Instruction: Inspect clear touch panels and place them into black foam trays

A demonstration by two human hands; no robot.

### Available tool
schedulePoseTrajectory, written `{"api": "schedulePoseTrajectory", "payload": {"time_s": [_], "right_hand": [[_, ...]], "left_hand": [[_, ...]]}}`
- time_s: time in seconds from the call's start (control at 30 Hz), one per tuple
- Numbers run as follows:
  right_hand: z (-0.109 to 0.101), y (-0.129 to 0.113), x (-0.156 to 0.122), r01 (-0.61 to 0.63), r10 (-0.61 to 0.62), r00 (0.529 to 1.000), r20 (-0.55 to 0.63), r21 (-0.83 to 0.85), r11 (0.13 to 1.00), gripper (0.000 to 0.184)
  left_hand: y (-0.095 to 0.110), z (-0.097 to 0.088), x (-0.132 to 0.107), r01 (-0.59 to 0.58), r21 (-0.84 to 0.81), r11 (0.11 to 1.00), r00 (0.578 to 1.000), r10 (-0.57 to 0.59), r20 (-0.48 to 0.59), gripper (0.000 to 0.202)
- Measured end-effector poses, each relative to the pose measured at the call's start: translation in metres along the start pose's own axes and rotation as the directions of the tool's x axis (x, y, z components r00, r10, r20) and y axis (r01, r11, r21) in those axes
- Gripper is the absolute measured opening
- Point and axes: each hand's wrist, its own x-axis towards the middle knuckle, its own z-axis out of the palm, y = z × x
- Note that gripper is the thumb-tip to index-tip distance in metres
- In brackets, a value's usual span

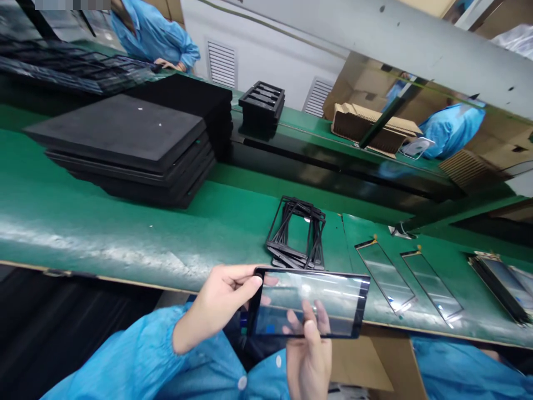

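While the glass panel (341,294) is held up just over the near edge of the green bench (125,233), my L hand (220,303) pinches its left short edge, thumb on top. My R hand (308,355) props it from below w/ fingers (310,325) partly behind the glass. Both are closed on the panel. I'd say grip by the edges only, keep it level, no prints on the face. Black frames (297,233) lie stacked just beyond, two glass strips (387,275) to the right.

Glossy black-rimmed glass panel (310,303) — tilted; held
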Motion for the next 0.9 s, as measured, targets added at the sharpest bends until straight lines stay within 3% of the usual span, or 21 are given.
{"api": "schedulePoseTrajectory", "payload": {"time_s": [0.13,0.4,0.7,0.8,0.9], "right_hand": [[0.004,0.006,-0.006,0.035,-0.035,0.999,-0.018,0.007,0.999,0.05],[-0.004,0.018,-0.006,0.045,-0.045,0.999,0.007,0.009,0.999,0.048],[0.005,0.023,-0.014,0.054,-0.054,0.998,-0.039,-0.011,0.998,0.043],[0.005,0.024,-0.013,0.07,-0.07,0.997,-0.025,0.013,0.997,0.041],[0.005,0.023,-0.012,0.074,-0.074,0.997,0.008,0.016,0.997,0.041]], "left_hand": [[0.002,-0.003,0.001,0.041,-0.036,0.999,0.999,-0.041,-0.012,0.037],[0.012,-0.006,0.007,-0.034,-0.037,0.999,0.999,0.034,-0.009,0.033],[0.005,-0.012,0.002,0.005,-0.026,1.0,0.999,-0.006,-0.043,0.034],[0.009,-0.015,0.004,-0.035,0.07,0.997,0.999,0.037,-0.018,0.034],[0.02,-0.017,0.008,-0.229,0.354,0.907,0.972,0.23,0.04,0.031]]}}
